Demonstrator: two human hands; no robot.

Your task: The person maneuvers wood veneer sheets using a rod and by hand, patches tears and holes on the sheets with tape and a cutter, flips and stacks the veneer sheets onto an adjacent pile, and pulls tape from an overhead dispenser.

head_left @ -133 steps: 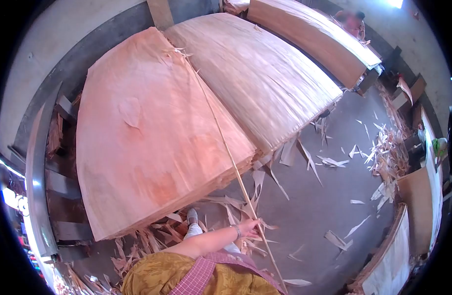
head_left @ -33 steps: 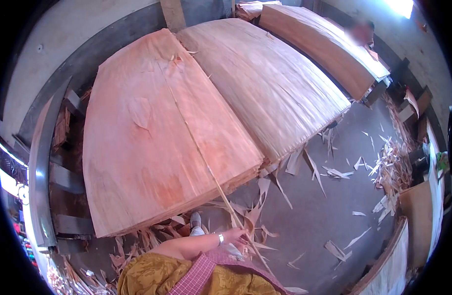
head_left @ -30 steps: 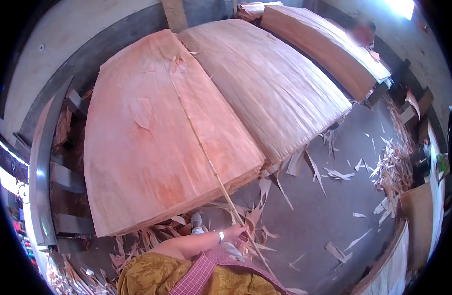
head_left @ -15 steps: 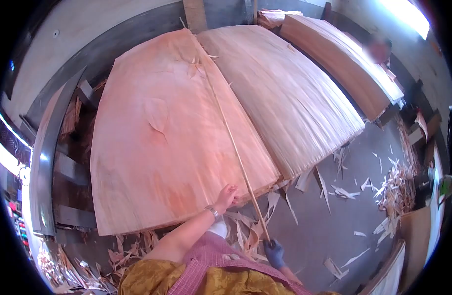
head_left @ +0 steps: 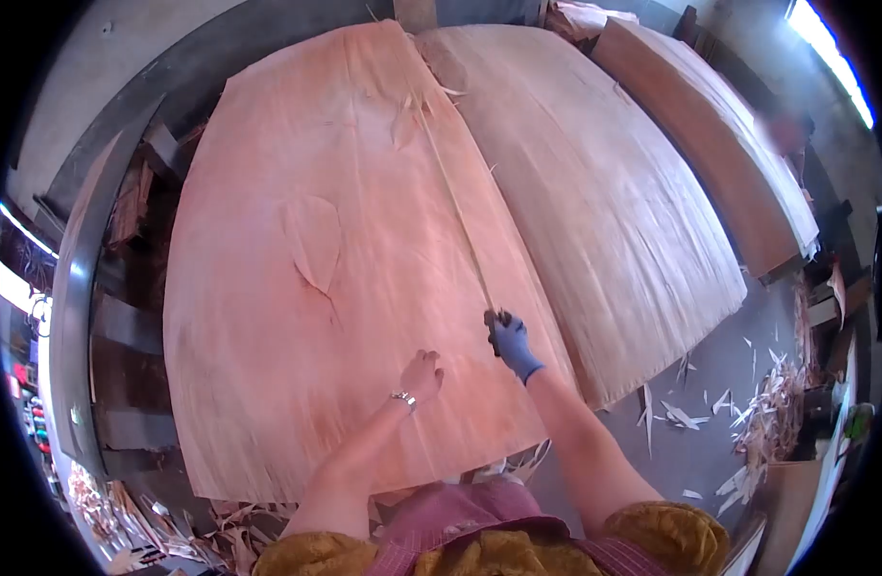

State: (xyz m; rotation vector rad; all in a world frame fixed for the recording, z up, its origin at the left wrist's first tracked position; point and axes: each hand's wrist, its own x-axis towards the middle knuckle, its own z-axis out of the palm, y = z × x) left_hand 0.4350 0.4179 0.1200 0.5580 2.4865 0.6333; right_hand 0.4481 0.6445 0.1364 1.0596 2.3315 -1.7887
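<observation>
A large pinkish wood veneer sheet [head_left: 258,384] lies on top of a wide stack in front of me. My bare left hand [head_left: 423,376], with a metal watch at the wrist, is over its near part, fingers loosely bent and holding nothing. My right hand [head_left: 514,346], in a blue-grey glove, is closed around a dark block-like tool [head_left: 491,331] near the sheet's right side; its exact kind is unclear. From the tool a long thin stick [head_left: 457,209] runs away from me along the sheet. A loose flap [head_left: 313,245] shows left of centre.
A second, paler veneer stack [head_left: 594,192] lies alongside on the right. Farther right is a long stack [head_left: 700,144], with a person [head_left: 788,130] behind it. Veneer scraps [head_left: 772,408] litter the floor. A metal rail [head_left: 81,288] stands on the left.
My right hand has moved up and forward from beside my apron to over the sheet. My left hand has shifted slightly left. The view has moved closer over the stack.
</observation>
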